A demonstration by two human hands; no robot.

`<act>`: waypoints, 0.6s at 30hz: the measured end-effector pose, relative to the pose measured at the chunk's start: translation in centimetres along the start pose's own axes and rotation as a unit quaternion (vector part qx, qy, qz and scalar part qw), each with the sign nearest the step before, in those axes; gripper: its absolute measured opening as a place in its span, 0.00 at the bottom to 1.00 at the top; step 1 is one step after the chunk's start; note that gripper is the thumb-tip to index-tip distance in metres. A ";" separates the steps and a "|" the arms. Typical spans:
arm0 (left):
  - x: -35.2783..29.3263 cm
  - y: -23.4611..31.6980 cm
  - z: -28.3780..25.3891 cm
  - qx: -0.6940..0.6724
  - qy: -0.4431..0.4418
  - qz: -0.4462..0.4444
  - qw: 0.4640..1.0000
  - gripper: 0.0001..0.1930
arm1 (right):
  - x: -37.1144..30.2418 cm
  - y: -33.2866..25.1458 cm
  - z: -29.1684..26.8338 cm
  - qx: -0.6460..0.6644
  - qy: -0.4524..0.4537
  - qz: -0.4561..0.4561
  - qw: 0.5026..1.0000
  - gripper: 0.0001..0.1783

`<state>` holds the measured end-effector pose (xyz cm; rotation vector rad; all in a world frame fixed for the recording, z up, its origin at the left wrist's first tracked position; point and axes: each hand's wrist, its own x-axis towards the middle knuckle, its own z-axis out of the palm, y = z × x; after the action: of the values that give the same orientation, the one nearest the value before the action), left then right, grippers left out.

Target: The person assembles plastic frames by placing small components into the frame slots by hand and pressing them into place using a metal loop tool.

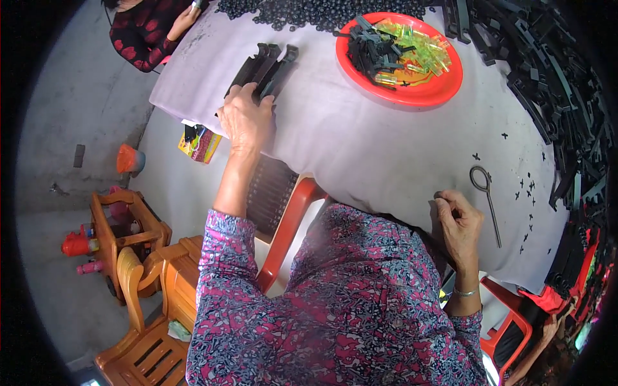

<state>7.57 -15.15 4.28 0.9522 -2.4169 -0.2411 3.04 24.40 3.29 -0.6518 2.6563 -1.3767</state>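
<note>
Both your hands were on the pale cloth (360,148): your right hand (458,222) pinched its near edge, open cloth beyond; farther off, your left hand (246,119) gripped long black plastic strips (265,67) near the table's left edge

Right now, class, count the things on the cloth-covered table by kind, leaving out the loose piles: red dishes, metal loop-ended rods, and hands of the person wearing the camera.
Red dish: 1
Metal loop-ended rod: 1
Wearer's hands: 2, the left hand on a stack of black plastic parts, the right hand on the cloth
Total: 4
</note>
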 end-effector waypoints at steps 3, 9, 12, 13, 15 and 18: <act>0.5 -1.7 0.8 0.038 -0.007 0.004 0.999 0.19 | 0.1 0.3 0.1 0.003 -0.028 -0.003 1.000 0.06; 0.1 -2.6 2.1 0.074 0.063 0.029 0.995 0.19 | 0.0 0.8 0.0 -0.027 -0.034 -0.016 0.999 0.06; 0.5 -3.4 3.4 0.066 0.092 0.036 0.993 0.21 | 0.0 0.0 -0.4 -0.024 -0.036 0.016 0.999 0.07; 0.9 -3.5 4.2 0.045 0.095 0.029 0.994 0.22 | -0.1 0.1 -0.4 -0.036 -0.023 0.025 0.999 0.07; 1.5 -4.2 4.3 0.046 0.102 0.076 0.991 0.22 | -0.3 1.5 0.0 -0.034 -0.015 -0.029 0.999 0.07; 1.8 -5.4 3.6 0.088 0.103 0.098 0.986 0.20 | 0.1 1.6 0.4 -0.029 -0.020 -0.044 0.998 0.07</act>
<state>7.71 -20.40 0.15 0.7647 -2.3452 0.1370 2.54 24.86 1.73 -0.8036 2.6753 -1.2963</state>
